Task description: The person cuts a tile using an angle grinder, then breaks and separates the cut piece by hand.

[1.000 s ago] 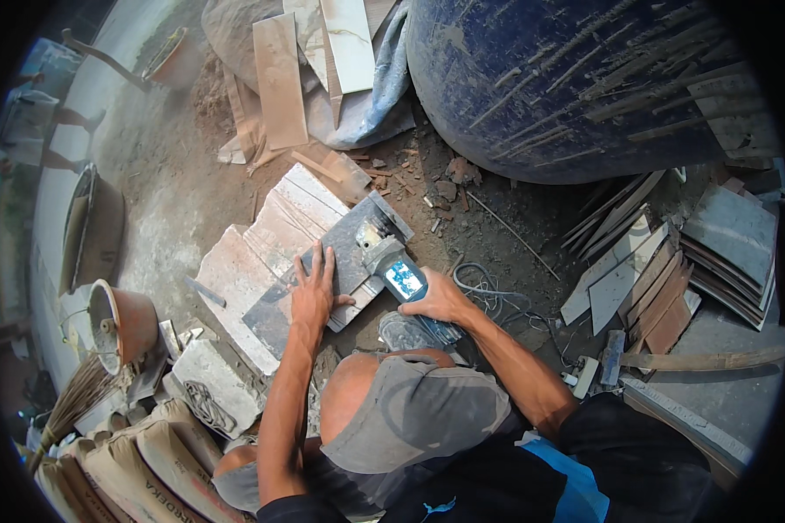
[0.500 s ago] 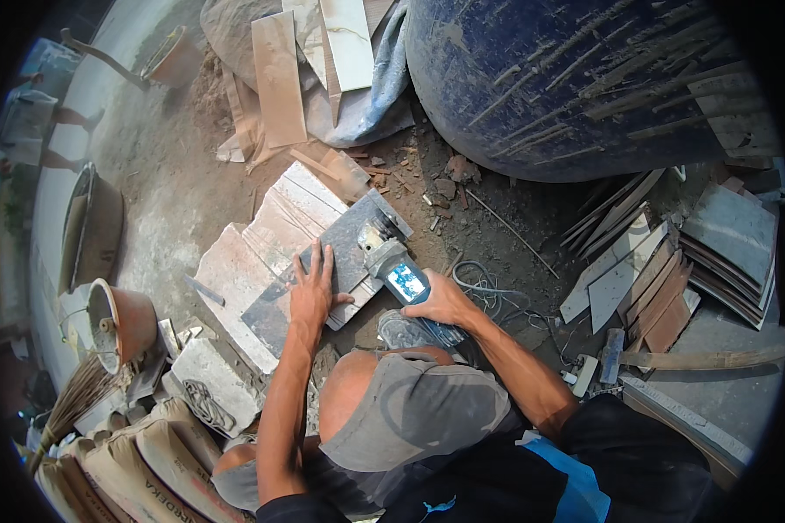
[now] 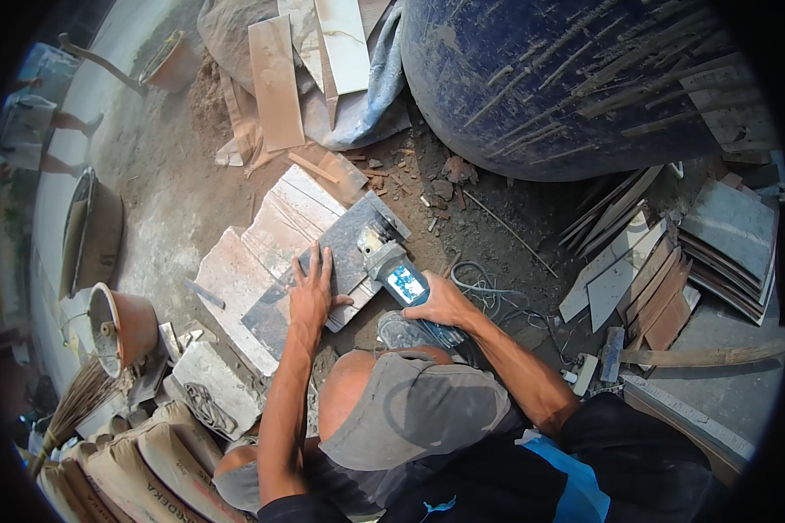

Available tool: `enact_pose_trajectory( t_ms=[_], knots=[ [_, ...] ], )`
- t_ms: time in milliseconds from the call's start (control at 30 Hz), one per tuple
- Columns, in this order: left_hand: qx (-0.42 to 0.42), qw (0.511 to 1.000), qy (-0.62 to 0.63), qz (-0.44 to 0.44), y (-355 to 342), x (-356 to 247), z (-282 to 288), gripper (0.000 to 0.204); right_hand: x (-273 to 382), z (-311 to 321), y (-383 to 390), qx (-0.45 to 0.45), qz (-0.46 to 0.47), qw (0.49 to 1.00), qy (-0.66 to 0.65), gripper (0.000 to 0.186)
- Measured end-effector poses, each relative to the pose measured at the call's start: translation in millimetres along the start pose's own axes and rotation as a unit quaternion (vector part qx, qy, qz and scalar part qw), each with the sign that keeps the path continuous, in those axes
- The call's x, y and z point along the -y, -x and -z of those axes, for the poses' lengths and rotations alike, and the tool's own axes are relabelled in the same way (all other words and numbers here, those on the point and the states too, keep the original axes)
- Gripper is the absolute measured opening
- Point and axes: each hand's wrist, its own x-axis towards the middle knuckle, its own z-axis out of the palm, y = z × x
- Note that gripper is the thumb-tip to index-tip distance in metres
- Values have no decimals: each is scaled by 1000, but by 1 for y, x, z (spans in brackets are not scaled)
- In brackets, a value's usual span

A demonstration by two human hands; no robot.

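My left hand (image 3: pixel 311 288) lies with fingers spread on a dark grey tile (image 3: pixel 336 248), pressing it against a pale, dusty slab (image 3: pixel 262 235) scored with straight grooves. My right hand (image 3: pixel 440 301) is wrapped round the body of an angle grinder (image 3: pixel 399 277), blue and grey with a worn label. The grinder's head rests over the far right part of the tile; its disc is hard to make out there. A narrow tile strip (image 3: pixel 204 294) lies on the slab's left side. A grey, dusty shoe (image 3: pixel 403 331) shows just below the grinder.
A big blue drum (image 3: pixel 549 87) stands at the far right. Stacked tiles (image 3: pixel 728 235) and a wooden-handled hammer (image 3: pixel 615 353) lie at right, near a loose cable (image 3: pixel 497 292). Orange bucket (image 3: pixel 124 327), a twig broom (image 3: pixel 74 401) and filled sacks (image 3: pixel 144 462) are at left. Bare legs of another person (image 3: pixel 70 139) show far left.
Both hands and the grinder stay almost in place on the tile. The whole view has shifted very slightly, and the person at far left has moved a little.
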Motion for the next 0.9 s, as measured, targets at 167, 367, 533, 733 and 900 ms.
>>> enact_pose_trajectory(
  t_ms=[167,367,533,733,900],
  knots=[
    [-5,1000,28,-6,0,2,-4,117,0,0,3,-4,-8,1000,21,73],
    [-15,1000,17,-9,0,1,-4,116,-2,0,4,-5,-6,1000,15,73],
    [2,1000,4,-4,-1,0,-2,114,-4,-1,4,-4,9,1000,2,73],
    [12,1000,10,-4,-1,1,0,113,-7,-2,5,-5,4,1000,6,72],
    [11,1000,9,-5,0,2,-3,114,-6,-1,7,8,-17,1000,-3,76]
  ],
)
